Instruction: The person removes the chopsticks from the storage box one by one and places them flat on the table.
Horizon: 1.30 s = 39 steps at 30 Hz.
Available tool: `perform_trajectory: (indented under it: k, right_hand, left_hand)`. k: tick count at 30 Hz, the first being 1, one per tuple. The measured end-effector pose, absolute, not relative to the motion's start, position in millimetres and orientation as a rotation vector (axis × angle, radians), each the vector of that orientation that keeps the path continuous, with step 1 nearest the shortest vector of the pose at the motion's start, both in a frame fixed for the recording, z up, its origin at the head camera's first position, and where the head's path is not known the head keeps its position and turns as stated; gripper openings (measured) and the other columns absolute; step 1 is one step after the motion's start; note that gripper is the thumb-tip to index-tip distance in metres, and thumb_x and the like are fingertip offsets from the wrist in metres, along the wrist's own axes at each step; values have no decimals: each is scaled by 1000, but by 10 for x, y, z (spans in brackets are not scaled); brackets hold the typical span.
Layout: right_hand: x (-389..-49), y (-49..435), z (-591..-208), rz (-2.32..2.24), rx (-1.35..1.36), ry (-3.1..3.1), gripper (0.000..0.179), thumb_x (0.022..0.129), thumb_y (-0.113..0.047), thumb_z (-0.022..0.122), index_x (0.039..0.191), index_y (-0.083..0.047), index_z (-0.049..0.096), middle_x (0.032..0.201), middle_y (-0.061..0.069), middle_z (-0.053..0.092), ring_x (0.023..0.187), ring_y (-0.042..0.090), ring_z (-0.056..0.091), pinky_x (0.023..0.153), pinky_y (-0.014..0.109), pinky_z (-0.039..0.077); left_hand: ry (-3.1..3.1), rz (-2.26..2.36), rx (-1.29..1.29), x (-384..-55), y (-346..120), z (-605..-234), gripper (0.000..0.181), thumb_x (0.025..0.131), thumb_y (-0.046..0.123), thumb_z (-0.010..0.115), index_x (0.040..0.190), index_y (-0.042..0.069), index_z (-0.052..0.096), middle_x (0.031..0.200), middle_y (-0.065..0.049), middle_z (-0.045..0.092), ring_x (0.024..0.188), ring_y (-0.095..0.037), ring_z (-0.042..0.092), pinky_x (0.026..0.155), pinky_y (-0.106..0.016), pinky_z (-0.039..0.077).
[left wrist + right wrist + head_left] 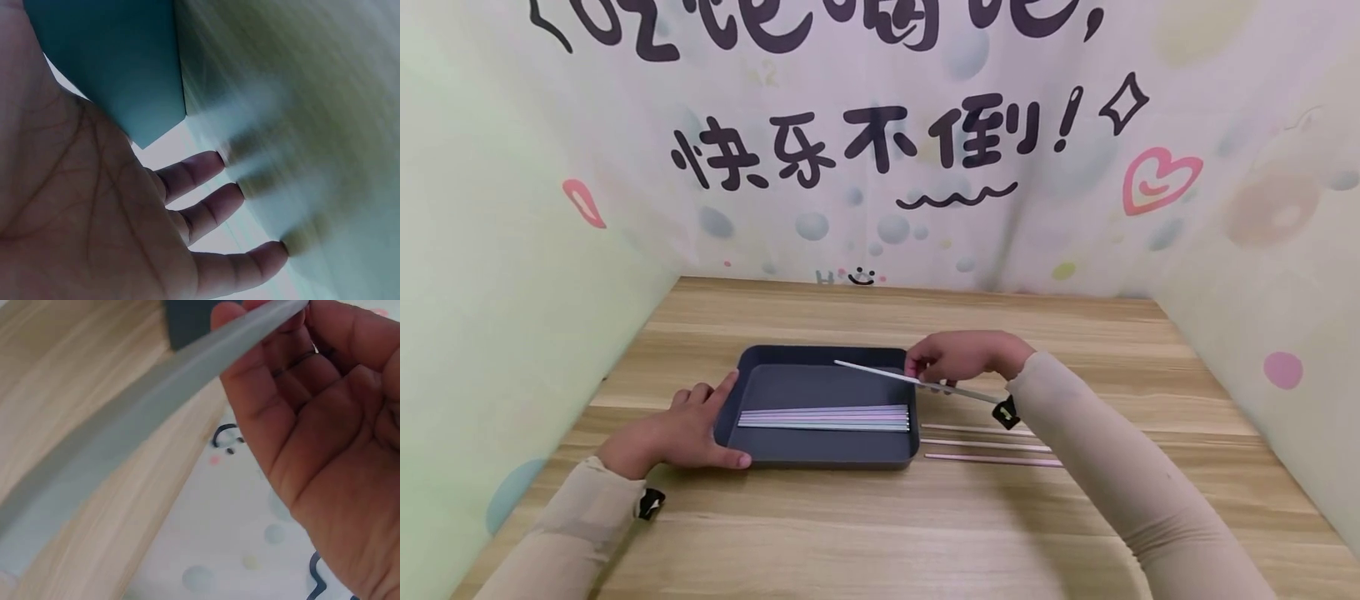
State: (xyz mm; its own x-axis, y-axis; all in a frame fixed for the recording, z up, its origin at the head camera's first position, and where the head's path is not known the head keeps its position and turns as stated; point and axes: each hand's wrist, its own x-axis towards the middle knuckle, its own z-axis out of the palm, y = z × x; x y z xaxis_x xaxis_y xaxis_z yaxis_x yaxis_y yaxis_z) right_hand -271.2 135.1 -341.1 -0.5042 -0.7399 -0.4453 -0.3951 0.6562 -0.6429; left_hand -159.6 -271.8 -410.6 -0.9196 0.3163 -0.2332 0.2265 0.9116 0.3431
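Observation:
A dark grey rectangular tray [790, 386] lies on the table, and several pale chopsticks [823, 417] rest side by side in its front half. At the tray's left end, my left hand [681, 433] touches the side with thumb and index finger spread apart; in the left wrist view its other fingers [215, 209] extend past the tray's corner [125, 75]. Above the tray's right end, my right hand [966, 356] pinches a pale greenish chopstick [876, 372]. That chopstick slants over the tray, and it crosses the right wrist view [125, 437] close to the camera.
Three chopsticks [992, 460], at least one pinkish, lie roughly parallel on the wooden table [850, 533] right of the tray, partly hidden by my right sleeve [1097, 442]. A printed cloth [820, 242] hangs behind the table, and light walls [497, 275] flank it.

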Motion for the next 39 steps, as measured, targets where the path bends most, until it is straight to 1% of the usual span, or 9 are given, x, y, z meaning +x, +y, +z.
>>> perform_trajectory:
  k: [4,11,18,24,27,30,34,39]
  right_hand:
    - [-2673,1559,-3468,-598,-838,2121,9,100,-3,52,103,-1,60,86,6,55,74,20,56,68,39,51]
    - [-2609,1889,-3502,-584,-785,2122,9,99,-2,52,100,-4,61,83,5,54,74,20,54,69,41,50]
    - [-2568,2191,-3614,-584,-689,2101,7,98,-1,53,100,0,60,80,2,52,72,19,52,66,36,45]
    - [-2543,2371,-3664,-577,-681,2118,8,95,4,52,97,1,60,76,1,49,68,19,48,63,32,41]
    - [-2539,2428,-3696,-587,-697,2118,10,94,6,51,97,2,59,74,0,48,67,17,47,64,30,40]
    - [-2539,2462,-3738,-597,-731,2116,11,92,8,50,96,3,58,71,-2,46,63,14,44,62,27,39]
    - [-2540,2480,-3797,-598,-797,2134,13,91,9,50,93,1,59,69,-4,46,61,10,43,60,25,37]
    - [-2530,2488,-3854,-561,-878,2196,14,91,8,52,90,-3,60,68,-6,44,62,7,41,63,25,36]
  left_hand:
    - [2781,456,415,-1580,-2706,-4093,138,65,82,70,158,3,6,135,-36,34,119,-52,33,90,-65,40]
    - [2808,460,429,-1607,-2742,-4152,139,64,84,68,157,3,5,135,-35,34,119,-52,33,89,-65,40]
    - [2797,447,419,-1603,-2722,-4132,137,65,82,69,157,3,5,136,-35,34,121,-52,33,91,-65,40]
    - [2774,439,431,-1565,-2675,-4036,133,69,72,75,156,0,6,134,-37,34,118,-53,34,88,-64,41]
    - [2768,440,431,-1560,-2662,-4019,133,70,71,76,156,-1,5,134,-37,34,118,-53,34,88,-64,41]
    - [2772,437,422,-1569,-2673,-4051,134,69,74,74,157,1,5,134,-36,34,119,-53,33,88,-65,41]
    - [2787,429,404,-1593,-2711,-4122,137,66,81,69,158,3,5,137,-35,33,122,-53,32,90,-65,40]
    - [2784,421,411,-1594,-2703,-4103,136,67,80,70,157,2,5,136,-35,32,122,-53,32,90,-66,40]
